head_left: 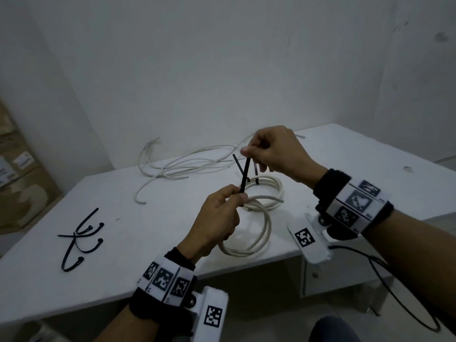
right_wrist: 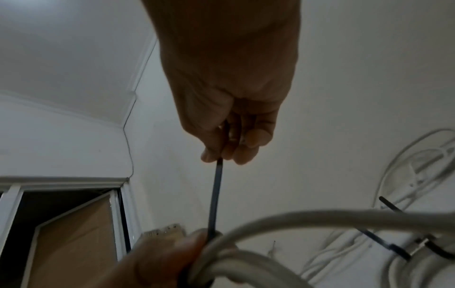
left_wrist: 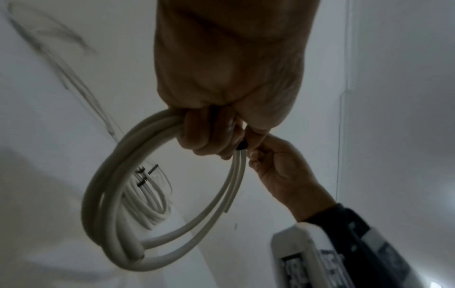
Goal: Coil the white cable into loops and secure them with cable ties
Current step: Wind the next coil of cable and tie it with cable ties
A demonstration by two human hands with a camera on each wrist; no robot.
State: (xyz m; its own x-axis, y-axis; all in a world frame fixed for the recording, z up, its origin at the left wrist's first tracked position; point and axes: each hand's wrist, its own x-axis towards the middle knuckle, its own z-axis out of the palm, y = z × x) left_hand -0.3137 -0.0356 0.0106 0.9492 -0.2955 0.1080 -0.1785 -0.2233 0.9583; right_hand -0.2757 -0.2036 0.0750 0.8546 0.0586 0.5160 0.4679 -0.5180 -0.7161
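My left hand (head_left: 230, 201) grips a coil of white cable (head_left: 259, 233) above the table's front edge; the loops hang below its fingers (left_wrist: 209, 136). A black cable tie (head_left: 245, 174) rises taut from that grip to my right hand (head_left: 256, 150), which pinches its tail between thumb and fingers (right_wrist: 221, 154). In the right wrist view the tie (right_wrist: 215, 198) runs down to the coil (right_wrist: 307, 218) at the left hand's fingers. A second white coil (head_left: 269, 186) with black ties on it lies on the table behind.
Several spare black cable ties (head_left: 81, 239) lie at the table's left. Loose white cable (head_left: 187, 161) sprawls along the far edge of the white table (head_left: 148, 280). Cardboard boxes (head_left: 17, 174) stand on the left by the wall.
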